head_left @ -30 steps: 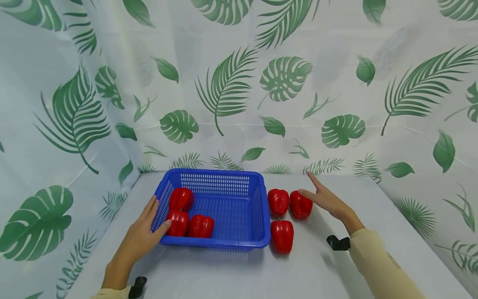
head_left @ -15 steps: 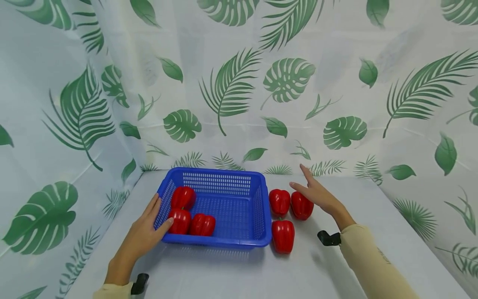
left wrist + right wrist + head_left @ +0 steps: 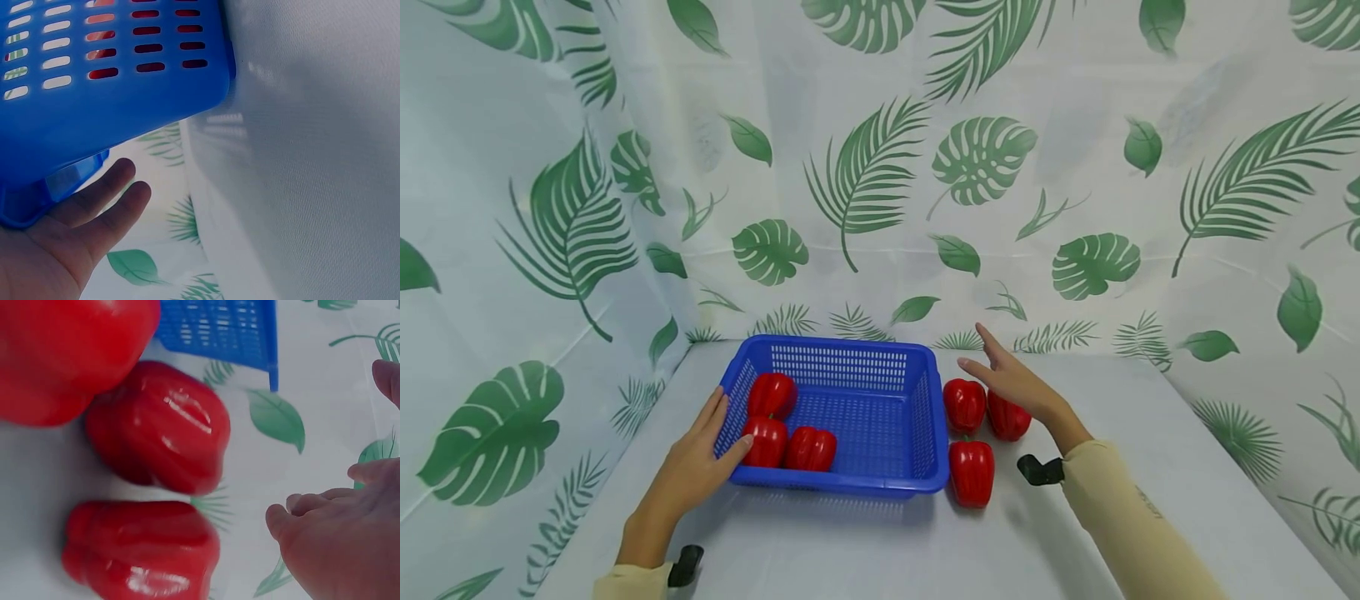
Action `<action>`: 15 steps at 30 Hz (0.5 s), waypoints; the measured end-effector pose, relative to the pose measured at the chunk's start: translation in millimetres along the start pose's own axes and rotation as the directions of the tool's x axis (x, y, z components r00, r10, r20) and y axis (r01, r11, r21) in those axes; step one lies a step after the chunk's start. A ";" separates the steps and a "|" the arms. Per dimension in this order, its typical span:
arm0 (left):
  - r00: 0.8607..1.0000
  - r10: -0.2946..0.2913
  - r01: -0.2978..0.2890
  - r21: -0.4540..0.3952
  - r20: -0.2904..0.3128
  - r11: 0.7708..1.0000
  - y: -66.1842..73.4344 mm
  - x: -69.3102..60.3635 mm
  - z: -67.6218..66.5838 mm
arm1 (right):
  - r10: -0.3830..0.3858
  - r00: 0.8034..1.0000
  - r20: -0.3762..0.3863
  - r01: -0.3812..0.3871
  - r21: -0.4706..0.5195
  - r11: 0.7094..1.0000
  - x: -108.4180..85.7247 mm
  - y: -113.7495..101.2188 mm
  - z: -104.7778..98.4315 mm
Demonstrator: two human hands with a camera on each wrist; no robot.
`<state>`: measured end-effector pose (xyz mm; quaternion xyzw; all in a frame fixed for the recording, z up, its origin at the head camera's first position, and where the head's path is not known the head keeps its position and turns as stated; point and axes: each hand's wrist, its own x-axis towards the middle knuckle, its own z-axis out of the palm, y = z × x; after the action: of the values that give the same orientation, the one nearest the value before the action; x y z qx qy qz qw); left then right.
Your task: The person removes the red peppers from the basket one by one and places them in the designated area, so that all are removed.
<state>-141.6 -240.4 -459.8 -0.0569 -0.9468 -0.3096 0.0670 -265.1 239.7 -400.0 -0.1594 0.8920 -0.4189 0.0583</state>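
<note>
A blue plastic basket (image 3: 850, 483) holds three red bell peppers in its left part: one at the back (image 3: 772, 395), one in the front left corner (image 3: 765, 443) and one beside it (image 3: 811, 450). My left hand (image 3: 692, 462) rests at the basket's left side, fingers straight along the outside and thumb over the rim. Three more red bell peppers lie right of the basket: the front pepper (image 3: 972, 473), the back left pepper (image 3: 964, 406) and the back right pepper (image 3: 1008, 419). Above the back pair hovers my right hand (image 3: 350, 531), fingers extended, touching nothing.
Everything stands on a white table (image 3: 820, 550). A white curtain (image 3: 880, 292) with green leaf prints hangs behind the table and along both sides. Dark wrist cameras (image 3: 1040, 470) are strapped below the hands.
My right hand has moved left, from beside the back right pepper to above the back pair. The left hand, basket and peppers keep their places; the view has shifted slightly.
</note>
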 end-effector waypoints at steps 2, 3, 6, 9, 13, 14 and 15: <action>1.000 0.000 0.000 -0.001 0.001 1.000 -0.2 0.0 0.3 | -0.006 1.000 0.006 0.006 0.006 1.000 1.7 -2.7 2.4; 1.000 0.000 0.000 -0.002 0.001 1.000 -0.1 -0.2 0.4 | -0.008 1.000 0.008 0.008 0.009 1.000 2.4 -4.1 3.6; 1.000 0.000 0.000 -0.001 0.005 1.000 0.6 -0.5 0.4 | -0.006 1.000 0.017 0.006 0.040 0.999 3.4 -9.5 6.3; 1.000 -0.004 0.004 -0.003 0.009 1.000 1.7 -1.0 -0.1 | -0.003 0.999 0.034 0.001 0.061 0.998 4.4 -17.7 9.5; 1.000 -0.013 0.013 -0.004 0.015 1.000 1.6 -0.5 -0.5 | 0.000 0.999 0.040 -0.002 0.061 0.998 6.6 -28.9 15.2; 1.000 -0.015 0.015 -0.004 0.017 1.000 1.5 -0.4 -0.5 | -0.002 0.999 0.041 -0.001 0.064 0.998 7.3 -31.0 16.8; 1.000 -0.016 0.016 -0.005 0.017 1.000 1.1 -0.3 -0.3 | -0.001 0.999 0.041 -0.002 0.065 0.998 7.9 -33.0 18.3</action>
<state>-141.1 -239.8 -459.0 -0.0521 -0.9470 -0.3121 0.0565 -260.4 204.0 -386.2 -0.1658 0.8767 -0.4442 0.0817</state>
